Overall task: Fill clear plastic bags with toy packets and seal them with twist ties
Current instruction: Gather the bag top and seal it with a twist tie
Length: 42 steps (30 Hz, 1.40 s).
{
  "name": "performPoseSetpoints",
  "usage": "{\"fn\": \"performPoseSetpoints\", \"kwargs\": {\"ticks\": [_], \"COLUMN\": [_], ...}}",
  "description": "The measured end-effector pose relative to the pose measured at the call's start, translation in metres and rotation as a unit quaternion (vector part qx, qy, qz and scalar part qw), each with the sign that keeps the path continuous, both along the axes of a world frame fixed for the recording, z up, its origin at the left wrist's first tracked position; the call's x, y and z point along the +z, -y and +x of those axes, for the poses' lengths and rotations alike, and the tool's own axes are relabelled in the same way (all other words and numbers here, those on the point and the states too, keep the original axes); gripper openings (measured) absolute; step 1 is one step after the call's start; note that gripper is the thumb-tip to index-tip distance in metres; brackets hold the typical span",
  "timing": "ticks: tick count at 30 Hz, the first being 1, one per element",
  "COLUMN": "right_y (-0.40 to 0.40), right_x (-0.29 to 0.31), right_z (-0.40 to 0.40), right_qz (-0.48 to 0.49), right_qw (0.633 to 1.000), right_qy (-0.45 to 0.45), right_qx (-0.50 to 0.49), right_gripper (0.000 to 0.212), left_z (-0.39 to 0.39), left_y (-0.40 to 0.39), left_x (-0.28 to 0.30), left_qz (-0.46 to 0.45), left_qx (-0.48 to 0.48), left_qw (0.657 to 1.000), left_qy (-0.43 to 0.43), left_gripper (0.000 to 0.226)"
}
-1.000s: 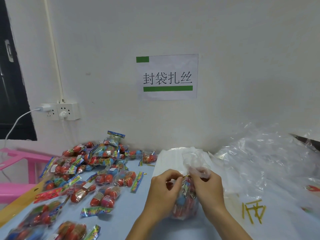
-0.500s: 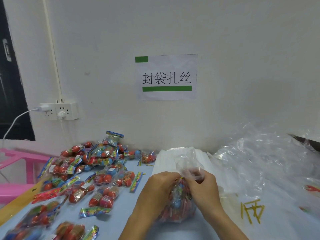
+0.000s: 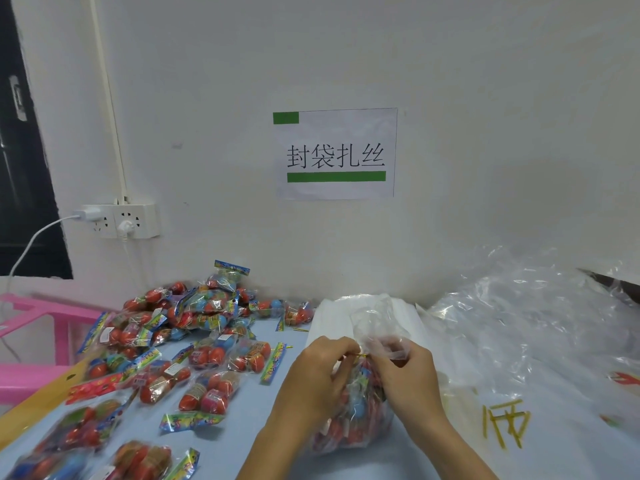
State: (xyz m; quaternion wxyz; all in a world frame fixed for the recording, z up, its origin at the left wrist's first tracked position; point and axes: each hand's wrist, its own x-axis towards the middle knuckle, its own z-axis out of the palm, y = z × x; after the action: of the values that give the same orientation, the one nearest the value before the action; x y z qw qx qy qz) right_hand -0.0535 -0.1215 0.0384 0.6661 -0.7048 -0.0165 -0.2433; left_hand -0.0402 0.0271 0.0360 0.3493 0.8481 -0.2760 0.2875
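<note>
The left hand and right hand meet at the gathered neck of a filled bag that rests on the counter in front of the person. Both have fingers curled in a pinch: each seems to hold one end of a gold tie wrapped at the neck, the right also bunching the loose plastic above it.

The tie looks only partly twisted, so the likeliest slip is an end escaping the fingertips and the wire springing open. The slick plastic could also slide out of the gather, leaving a gap through which packets might work loose. If the twist sits too high on the neck, the closure may stay slack; too hard a turn could tear the thin film.

To the left, loose packets lie heaped and scattered, near enough for a wrist to nudge. Spare ties lie to the right, close to a pile of empty bags.
</note>
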Motion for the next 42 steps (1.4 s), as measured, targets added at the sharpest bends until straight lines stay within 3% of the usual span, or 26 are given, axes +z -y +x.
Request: {"fn": "performPoseSetpoints", "kwargs": {"ticks": [5, 9, 15, 18, 20, 25, 31, 36, 42], "right_y": [-0.001, -0.001, -0.002, -0.002, -0.002, -0.004, -0.007, -0.010, -0.008], "right_x": [-0.001, -0.001, 0.000, 0.000, 0.001, 0.002, 0.004, 0.004, 0.001], "right_z": [0.000, 0.001, -0.001, -0.002, -0.002, -0.005, -0.006, -0.007, -0.005], "right_qz": [0.003, 0.004, 0.007, 0.008, 0.008, -0.001, 0.009, 0.015, 0.014], "right_qw": [1.000, 1.000, 1.000, 1.000, 1.000, 0.999, 0.999, 0.999, 1.000], "right_qy": [-0.010, -0.012, -0.006, -0.005, -0.002, 0.015, 0.003, 0.004, -0.005], "right_qx": [0.001, 0.005, 0.006, 0.010, 0.012, 0.031, 0.035, 0.032, 0.027], "right_gripper": [0.020, 0.020, 0.019, 0.020, 0.020, 0.015, 0.014, 0.012, 0.014], "left_z": [0.000, -0.003, -0.006, -0.006, -0.006, -0.006, -0.009, -0.010, -0.013], "left_y": [0.000, -0.004, -0.006, -0.006, -0.004, 0.002, 0.008, 0.011, 0.009], "left_x": [0.002, 0.006, 0.009, 0.008, 0.007, 0.008, 0.015, 0.018, 0.016], "left_qz": [0.077, 0.114, 0.116, 0.112, 0.083, -0.048, -0.251, -0.248, -0.252], "left_qx": [0.008, 0.005, 0.010, 0.011, 0.016, 0.017, 0.029, 0.045, 0.022], "left_qw": [0.993, 0.987, 0.978, 0.980, 0.988, 0.996, 0.930, 0.901, 0.909], "left_qy": [0.088, 0.112, 0.175, 0.164, 0.127, -0.072, -0.265, -0.352, -0.332], "left_gripper": [0.029, 0.039, 0.017, 0.014, 0.009, 0.006, 0.009, 0.025, 0.026]}}
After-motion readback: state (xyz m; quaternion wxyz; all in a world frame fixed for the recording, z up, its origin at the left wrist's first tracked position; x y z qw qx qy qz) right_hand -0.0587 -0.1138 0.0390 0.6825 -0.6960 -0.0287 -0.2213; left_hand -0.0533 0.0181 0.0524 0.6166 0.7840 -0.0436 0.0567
